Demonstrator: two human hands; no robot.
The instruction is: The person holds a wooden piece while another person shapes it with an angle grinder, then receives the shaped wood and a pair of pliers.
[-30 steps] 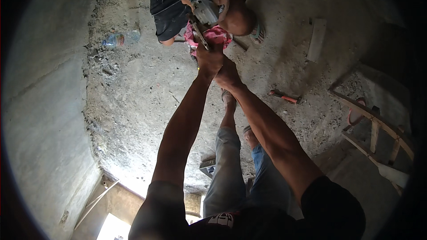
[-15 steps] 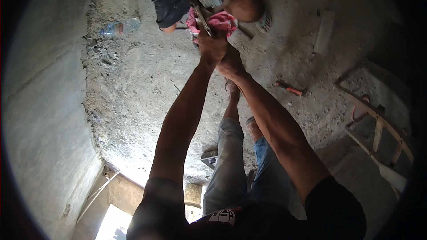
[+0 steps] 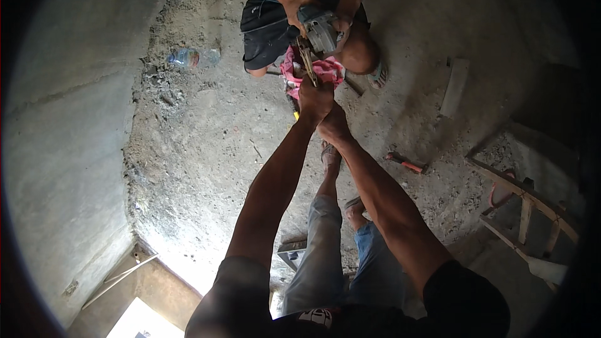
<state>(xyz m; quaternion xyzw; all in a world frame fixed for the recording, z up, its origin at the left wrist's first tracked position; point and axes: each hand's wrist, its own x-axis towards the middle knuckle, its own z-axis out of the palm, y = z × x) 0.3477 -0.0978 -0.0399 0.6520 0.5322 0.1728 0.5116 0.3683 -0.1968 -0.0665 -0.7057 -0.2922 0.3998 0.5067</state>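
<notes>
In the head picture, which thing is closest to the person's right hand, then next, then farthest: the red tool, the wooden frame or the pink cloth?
From the right hand, in the head view:
1. Pink cloth: just ahead.
2. Red tool: on the floor, to the right.
3. Wooden frame: farther right.

The rough grey floor (image 3: 213, 131) is strewn with loose rubble (image 3: 166, 97), thickest along its left edge; on it lie a clear plastic bottle (image 3: 195, 57) at far left, a thin stick (image 3: 256, 149) left of centre, a red-handled tool (image 3: 410, 164) to the right, a pale board (image 3: 455, 87) at far right and a ladder-like wooden frame (image 3: 524, 219) nearer right
</notes>
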